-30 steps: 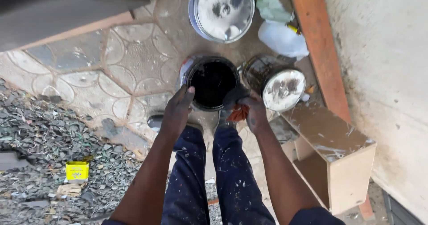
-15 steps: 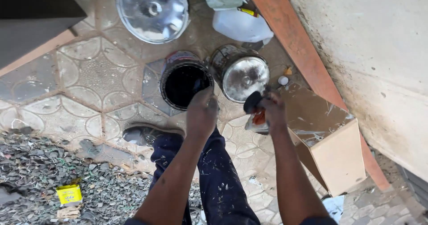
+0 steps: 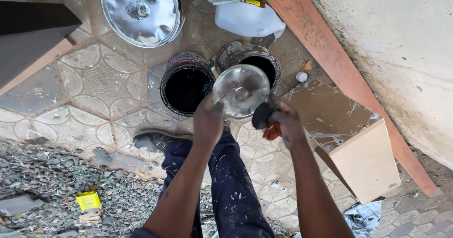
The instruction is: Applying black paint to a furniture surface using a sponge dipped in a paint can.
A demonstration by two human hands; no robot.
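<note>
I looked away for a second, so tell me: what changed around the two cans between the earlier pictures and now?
The shiny round lid has come off the right can; the left hand now holds it up above the cans. The right hand still grips a dark tool with an orange handle. The left can and big lid stayed put.

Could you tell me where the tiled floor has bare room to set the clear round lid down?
Bare tiles lie left of the black can, below the big metal lid. It is crowded around the second can, white bag and box.
</note>
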